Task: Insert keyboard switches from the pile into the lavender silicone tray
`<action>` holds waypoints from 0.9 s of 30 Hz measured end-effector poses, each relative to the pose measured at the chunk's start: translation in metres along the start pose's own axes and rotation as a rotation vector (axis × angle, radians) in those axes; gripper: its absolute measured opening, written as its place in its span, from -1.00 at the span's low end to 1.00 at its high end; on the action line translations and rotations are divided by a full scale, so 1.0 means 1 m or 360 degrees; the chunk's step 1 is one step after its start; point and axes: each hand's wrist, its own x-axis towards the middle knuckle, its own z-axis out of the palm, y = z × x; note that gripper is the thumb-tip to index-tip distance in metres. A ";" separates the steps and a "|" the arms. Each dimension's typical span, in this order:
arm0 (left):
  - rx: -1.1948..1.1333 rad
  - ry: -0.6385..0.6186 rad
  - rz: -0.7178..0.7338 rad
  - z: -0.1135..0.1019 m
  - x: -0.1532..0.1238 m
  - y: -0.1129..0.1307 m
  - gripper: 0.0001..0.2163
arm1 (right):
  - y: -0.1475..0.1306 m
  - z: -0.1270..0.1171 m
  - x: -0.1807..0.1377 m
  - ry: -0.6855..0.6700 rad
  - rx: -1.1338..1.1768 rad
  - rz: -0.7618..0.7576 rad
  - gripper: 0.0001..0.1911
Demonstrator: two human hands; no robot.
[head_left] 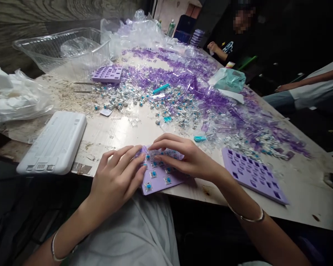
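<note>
A purple plate lies tilted at the table's near edge, with blue-stemmed keyboard switches seated in its openings. My left hand grips its left side, fingertips over the edge and thumb close to the switches. Over the plate's upper part reaches my right hand, fingers stretched out and the thumb apart from them. Its fingertips come near those of the left hand; whether they touch a switch I cannot make out. The right hand hides some of the plate's far rows.
White power bank at left; second purple plate at right. Loose switches and purple clear pieces cover the table beyond. Tweezers, another purple plate and a clear plastic tub are farther back. Two people are at right.
</note>
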 end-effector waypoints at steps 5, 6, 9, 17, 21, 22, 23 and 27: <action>0.0009 -0.0080 -0.0006 -0.003 0.002 0.001 -0.77 | 0.000 0.007 -0.002 -0.0003 -0.0103 -0.0067 -0.80; 0.0023 -0.0092 -0.0018 -0.003 0.001 0.001 -0.77 | -0.001 0.008 -0.002 0.0002 -0.0104 -0.0067 -0.80; -0.0007 -0.0093 -0.0110 -0.004 0.000 0.002 -0.73 | -0.002 0.010 -0.002 0.0067 -0.0103 -0.0028 -0.82; 0.0089 -0.0027 -0.0048 -0.002 -0.002 0.001 -0.72 | 0.001 0.013 -0.001 0.0154 -0.0157 -0.0082 -0.94; 0.0160 0.0004 0.0021 0.001 -0.001 0.000 -0.70 | 0.003 0.012 -0.003 0.0141 -0.0111 -0.0085 -0.91; 0.0170 0.0012 0.0038 0.001 -0.001 0.000 -0.70 | 0.003 0.012 -0.003 0.0136 -0.0100 -0.0092 -0.90; 0.0180 0.0023 0.0058 0.002 -0.001 0.000 -0.70 | 0.003 0.012 -0.004 0.0128 -0.0096 -0.0103 -0.89; 0.0209 0.0067 0.0159 0.004 -0.001 0.000 -0.70 | 0.002 0.011 -0.007 0.0075 -0.0186 -0.0171 -0.82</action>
